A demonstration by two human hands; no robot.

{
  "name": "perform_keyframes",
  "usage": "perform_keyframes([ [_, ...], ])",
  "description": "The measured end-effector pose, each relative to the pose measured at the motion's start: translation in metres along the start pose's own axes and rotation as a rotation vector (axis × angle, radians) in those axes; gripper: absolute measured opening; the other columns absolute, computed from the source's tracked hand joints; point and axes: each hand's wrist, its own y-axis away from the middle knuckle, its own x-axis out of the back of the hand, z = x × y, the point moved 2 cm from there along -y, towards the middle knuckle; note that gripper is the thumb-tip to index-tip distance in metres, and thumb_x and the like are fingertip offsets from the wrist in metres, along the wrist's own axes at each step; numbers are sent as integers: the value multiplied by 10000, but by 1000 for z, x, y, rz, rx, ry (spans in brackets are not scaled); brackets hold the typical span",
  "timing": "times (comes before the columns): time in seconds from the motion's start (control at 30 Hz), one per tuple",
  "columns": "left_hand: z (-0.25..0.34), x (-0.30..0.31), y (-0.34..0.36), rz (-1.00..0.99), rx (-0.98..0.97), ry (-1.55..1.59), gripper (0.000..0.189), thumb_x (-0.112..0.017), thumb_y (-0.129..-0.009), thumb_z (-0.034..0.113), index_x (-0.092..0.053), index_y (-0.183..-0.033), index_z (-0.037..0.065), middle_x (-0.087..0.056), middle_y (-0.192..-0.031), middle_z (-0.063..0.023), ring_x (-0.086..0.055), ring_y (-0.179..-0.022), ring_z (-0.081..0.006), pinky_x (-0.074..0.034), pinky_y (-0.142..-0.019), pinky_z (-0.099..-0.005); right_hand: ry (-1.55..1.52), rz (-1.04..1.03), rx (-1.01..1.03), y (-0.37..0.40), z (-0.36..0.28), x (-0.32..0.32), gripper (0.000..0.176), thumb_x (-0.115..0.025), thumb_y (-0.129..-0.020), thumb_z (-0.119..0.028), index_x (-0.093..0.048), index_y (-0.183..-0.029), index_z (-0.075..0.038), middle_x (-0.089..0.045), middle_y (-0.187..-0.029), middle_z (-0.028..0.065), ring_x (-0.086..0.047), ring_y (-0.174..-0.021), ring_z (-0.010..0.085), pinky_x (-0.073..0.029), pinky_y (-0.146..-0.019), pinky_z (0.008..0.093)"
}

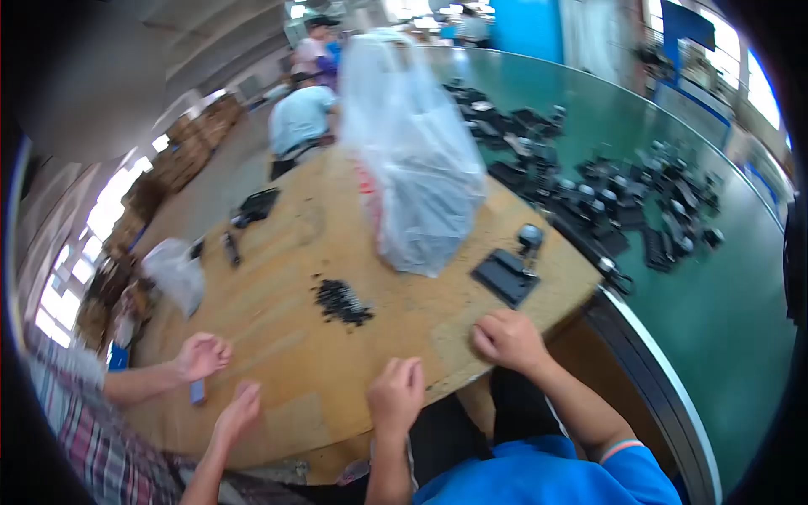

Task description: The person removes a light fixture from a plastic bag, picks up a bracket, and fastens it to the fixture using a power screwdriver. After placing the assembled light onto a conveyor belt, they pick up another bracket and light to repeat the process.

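Note:
My left hand is held over the near edge of the table, its fingers curled closed and nothing showing in them. My right hand is a closed fist at the table edge, with no object showing in it. Just beyond it lies a flat black part with a round silver-grey piece on a stem, perhaps a clamp-like fitting. A pile of small black pieces, with some metallic ones among them, lies ahead of my left hand. Behind stands a tall, full translucent plastic bag.
At left, a co-worker in a plaid shirt holds both hands over the table, near a small blue object. Another plastic bag and black parts lie beyond. Right, a green surface carries many black assemblies.

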Motion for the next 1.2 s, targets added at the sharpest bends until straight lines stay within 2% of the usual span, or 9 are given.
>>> perform_keyframes([
  [0.07,23,-18,1,36,-13,4,65,-597,-803,141,-631,-839,99,-598,-760,-86,-608,-676,-280,-479,-576,-369,-35,21,-6,7,20,17,88,-608,-722,-90,-553,-667,-49,-530,-627,125,-544,-587,303,-449,-522,392],
  [0.1,60,-64,28,103,116,247,58,-593,-806,138,-626,-837,101,-600,-760,-82,-605,-675,-284,-480,-577,-370,144,-161,53,14,34,74,78,-604,-725,-79,-559,-670,-44,-531,-630,126,-540,-583,305,-443,-522,393],
  [0.2,58,-67,25,148,170,249,64,-590,-812,129,-635,-842,95,-594,-741,-89,-602,-642,-287,-472,-555,-357,103,-187,93,7,35,73,60,-599,-727,-59,-569,-685,-29,-528,-636,134,-535,-584,309,-436,-531,389],
  [0.37,59,-69,25,136,86,328,56,-585,-813,121,-606,-841,76,-574,-741,-94,-589,-634,-298,-459,-542,-385,115,-183,48,5,34,75,41,-585,-737,-24,-568,-703,-9,-516,-639,145,-530,-594,315,-422,-538,378],
  [0.57,58,-73,23,127,99,376,52,-583,-813,114,-599,-834,69,-569,-752,-106,-589,-656,-302,-463,-563,-384,143,-202,46,5,32,75,58,-578,-751,-20,-561,-696,-12,-500,-628,142,-517,-588,315,-403,-525,383],
  [0.7,60,-72,21,122,72,330,52,-586,-813,112,-604,-841,72,-567,-747,-108,-586,-654,-305,-464,-563,-385,159,-205,79,3,37,79,25,-608,-720,-40,-593,-702,-31,-560,-652,138,-557,-592,307,-443,-535,376],
  [0.8,64,-70,19,65,112,301,60,-595,-809,117,-615,-852,79,-564,-731,-106,-585,-647,-299,-461,-553,-380,145,-145,73,2,38,81,31,-620,-710,-42,-593,-694,-39,-556,-642,126,-554,-578,299,-444,-519,376],
  [1.1,66,-68,15,29,124,316,65,-585,-828,135,-604,-859,81,-557,-735,-89,-587,-613,-286,-471,-527,-371,160,-214,83,1,39,83,53,-637,-696,-47,-585,-688,-40,-517,-601,104,-536,-556,280,-434,-498,365],
  [1.2,65,-69,15,66,136,327,62,-616,-793,116,-633,-840,78,-571,-703,-82,-582,-592,-271,-453,-513,-351,162,-219,94,1,40,82,55,-638,-695,-45,-584,-684,-37,-511,-597,104,-533,-551,281,-430,-496,366],
])
